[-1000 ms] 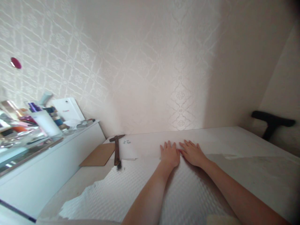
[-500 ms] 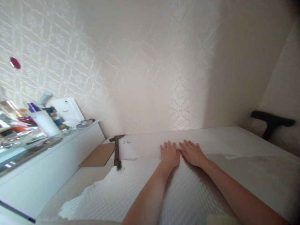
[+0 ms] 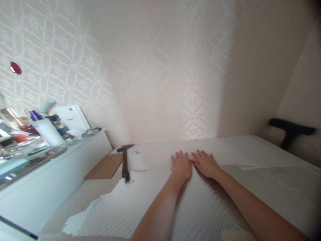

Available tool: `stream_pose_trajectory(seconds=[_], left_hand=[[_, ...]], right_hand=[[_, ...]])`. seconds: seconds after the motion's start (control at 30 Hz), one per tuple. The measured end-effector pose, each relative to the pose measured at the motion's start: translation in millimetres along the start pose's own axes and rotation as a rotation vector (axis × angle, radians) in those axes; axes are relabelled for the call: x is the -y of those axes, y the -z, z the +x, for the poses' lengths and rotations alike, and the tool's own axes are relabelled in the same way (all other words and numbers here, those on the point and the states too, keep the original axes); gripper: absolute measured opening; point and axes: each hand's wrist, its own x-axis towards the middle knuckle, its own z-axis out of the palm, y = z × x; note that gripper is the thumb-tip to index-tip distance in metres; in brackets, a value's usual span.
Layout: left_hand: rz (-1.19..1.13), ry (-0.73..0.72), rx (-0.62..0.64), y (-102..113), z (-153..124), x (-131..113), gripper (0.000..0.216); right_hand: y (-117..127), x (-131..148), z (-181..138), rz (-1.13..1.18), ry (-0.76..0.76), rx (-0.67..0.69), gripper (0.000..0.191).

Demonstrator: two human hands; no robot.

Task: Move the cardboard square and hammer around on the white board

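Stretches both forearms (image 3: 160, 204) forward over the white table (image 3: 155, 157), angled inward from the lower edge of view to nearly meet at the hands. Lays left hand (image 3: 182, 166) and right hand (image 3: 207, 164) palm down, side by side, at the far edge of a white textured sheet (image 3: 135, 201) spread on the table and reaching back between and beyond the forearms. Holds the fingers (image 3: 180, 155) of both hands spread, tips pointing toward the patterned wall (image 3: 160, 83). Has a hammer (image 3: 125, 162) lying to the left, well apart from the left hand, just beside a brown board (image 3: 106, 166).
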Motion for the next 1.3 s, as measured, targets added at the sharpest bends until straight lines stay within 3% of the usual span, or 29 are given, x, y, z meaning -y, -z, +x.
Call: stream_pose_trajectory(seconds=[1.3], left_hand=[[0.018, 0.000, 0.008, 0.0, 0.0, -0.3, 0.049]], right_hand=[[-0.3, -0.1, -0.6, 0.022, -0.004, 0.001, 0.053]])
